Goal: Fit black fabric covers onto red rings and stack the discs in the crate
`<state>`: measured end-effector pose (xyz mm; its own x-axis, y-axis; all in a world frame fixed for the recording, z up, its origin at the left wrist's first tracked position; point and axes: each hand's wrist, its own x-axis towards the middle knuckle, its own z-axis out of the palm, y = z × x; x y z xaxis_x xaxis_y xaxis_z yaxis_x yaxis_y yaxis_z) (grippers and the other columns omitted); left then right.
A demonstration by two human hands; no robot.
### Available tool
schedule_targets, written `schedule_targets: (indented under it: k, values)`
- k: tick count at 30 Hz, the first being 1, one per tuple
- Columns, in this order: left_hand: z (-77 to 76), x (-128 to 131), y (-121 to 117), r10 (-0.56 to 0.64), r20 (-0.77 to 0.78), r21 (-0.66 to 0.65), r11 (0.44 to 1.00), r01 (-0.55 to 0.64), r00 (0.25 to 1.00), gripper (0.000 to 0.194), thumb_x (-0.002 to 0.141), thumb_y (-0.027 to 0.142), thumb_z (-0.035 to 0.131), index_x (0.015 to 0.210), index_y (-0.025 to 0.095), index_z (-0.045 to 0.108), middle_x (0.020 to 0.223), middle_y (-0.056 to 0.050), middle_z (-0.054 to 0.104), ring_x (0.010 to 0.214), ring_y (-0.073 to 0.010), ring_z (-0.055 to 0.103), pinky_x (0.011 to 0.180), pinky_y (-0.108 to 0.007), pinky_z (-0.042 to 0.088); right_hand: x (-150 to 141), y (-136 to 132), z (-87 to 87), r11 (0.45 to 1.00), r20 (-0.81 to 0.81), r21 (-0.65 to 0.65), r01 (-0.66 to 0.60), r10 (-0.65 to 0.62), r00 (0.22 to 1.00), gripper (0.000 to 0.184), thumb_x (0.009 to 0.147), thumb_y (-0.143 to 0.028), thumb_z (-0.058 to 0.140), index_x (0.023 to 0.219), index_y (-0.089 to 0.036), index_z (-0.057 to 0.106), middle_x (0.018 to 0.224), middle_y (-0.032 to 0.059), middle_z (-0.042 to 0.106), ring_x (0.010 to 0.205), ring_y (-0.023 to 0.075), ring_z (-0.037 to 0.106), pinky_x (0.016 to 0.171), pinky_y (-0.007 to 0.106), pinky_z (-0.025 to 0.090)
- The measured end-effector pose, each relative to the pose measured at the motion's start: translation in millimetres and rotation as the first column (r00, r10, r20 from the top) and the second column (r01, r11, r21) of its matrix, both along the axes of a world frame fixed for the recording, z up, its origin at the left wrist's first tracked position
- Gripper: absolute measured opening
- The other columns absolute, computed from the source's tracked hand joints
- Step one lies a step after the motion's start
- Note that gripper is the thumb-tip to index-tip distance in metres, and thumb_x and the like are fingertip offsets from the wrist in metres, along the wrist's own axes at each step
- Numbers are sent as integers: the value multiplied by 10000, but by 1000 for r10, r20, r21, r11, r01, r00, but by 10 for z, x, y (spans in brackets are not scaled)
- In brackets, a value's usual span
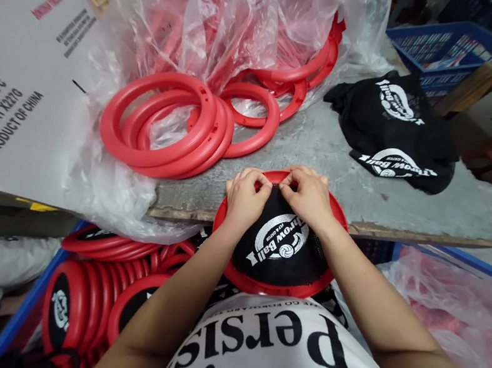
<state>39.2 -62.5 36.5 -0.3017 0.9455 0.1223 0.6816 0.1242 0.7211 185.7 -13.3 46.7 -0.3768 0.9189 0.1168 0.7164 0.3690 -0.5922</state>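
Observation:
A red plastic ring (332, 208) rests against the table's front edge with a black printed net cloth (280, 247) stretched across it. My left hand (246, 197) is closed in a pinch on the cloth at the ring's far rim. Right beside it, my right hand (308, 195) pinches the same cloth edge. The two hands almost touch.
Loose red rings (165, 125) spill from a clear plastic bag (236, 24) on the grey table (395, 204). Black printed cloths (397, 134) lie at the right. A blue crate (21, 309) below left holds finished red discs (77, 300). A cardboard box (17, 80) stands left.

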Motion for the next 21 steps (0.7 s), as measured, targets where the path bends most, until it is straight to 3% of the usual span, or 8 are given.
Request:
schedule_targets:
  k: [8,12,15,18,21]
  values:
    - [9,48,60,36,-51,-59,997,-39,998,131,887,185,564,766,218,602,982,-18,695,1066,-230,616,1029,-439,386,-42,12,-6,1000,66,-9,28,-27,997,118,865,-232,535,757,-215,578,1052,79,702,1017,290,582,932,460,368]
    - [3,-9,44,-10,-6,-31,999,10,1000,77,901,201,568,839,224,608,1016,-25,707,1080,-229,626,1062,-437,401,-50,17,-7,1000,109,12,17,-18,994,101,900,-265,518,874,-218,603,1036,98,701,1022,310,572,911,465,370]
    - [-16,-113,-97,-55,50,100,994,50,997,126,909,153,514,975,227,592,1168,-58,687,1166,-193,610,1088,-374,427,-13,-3,7,1000,63,15,-1,0,998,114,910,-264,508,976,-225,592,1101,97,700,1052,314,569,925,470,367]
    - [-73,-192,-339,-15,-65,213,977,28,998,192,863,79,473,959,211,574,1281,-114,624,1266,-198,555,1122,-368,417,33,-29,14,1000,24,20,0,-1,1000,111,903,-252,507,985,-234,579,1104,79,701,1059,309,570,942,474,363]
    - [-150,-198,-563,-10,-222,165,985,48,975,109,844,120,540,891,209,581,1380,-138,573,1311,-255,524,1136,-428,410,63,-30,-9,1000,10,21,17,-17,1000,103,896,-253,510,971,-234,578,1087,79,699,1052,308,568,958,482,360]
